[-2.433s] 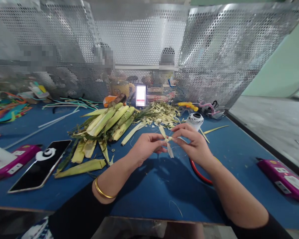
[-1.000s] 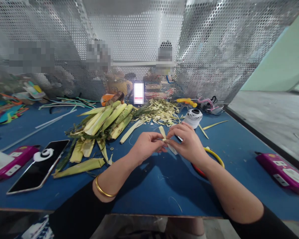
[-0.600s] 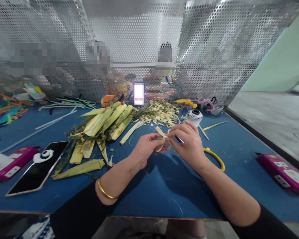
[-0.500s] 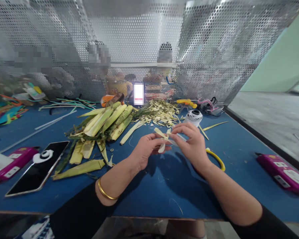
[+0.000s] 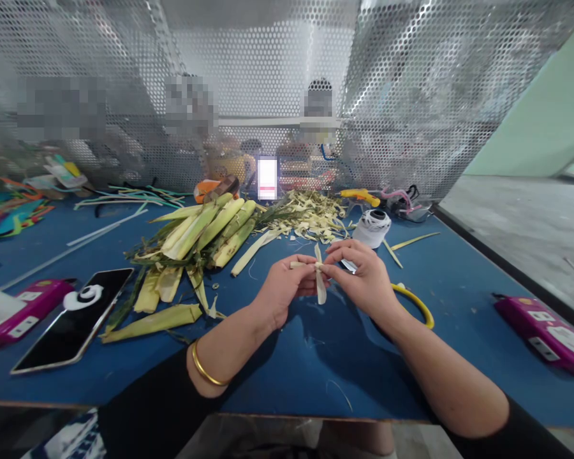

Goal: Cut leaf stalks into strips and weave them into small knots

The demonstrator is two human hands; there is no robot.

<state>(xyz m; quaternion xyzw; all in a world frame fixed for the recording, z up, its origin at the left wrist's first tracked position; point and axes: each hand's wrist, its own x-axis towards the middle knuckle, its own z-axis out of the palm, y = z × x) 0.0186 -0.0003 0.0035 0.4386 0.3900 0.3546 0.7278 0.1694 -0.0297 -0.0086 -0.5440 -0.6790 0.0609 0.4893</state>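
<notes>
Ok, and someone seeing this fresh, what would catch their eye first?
Probably the heap of green-yellow corn husks, left of centre on the blue table. Next, the pale husk strips pinched between the left hand and right hand at the middle. Then the bright magenta boxes, one near each side.

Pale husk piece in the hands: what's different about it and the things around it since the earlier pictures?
The pale husk piece has turned: its slanted strips now point up, down and left. Left hand and right hand both still hold it. More of the yellow loop shows than at first. The husk pile, phone and white spool stayed put.
</notes>
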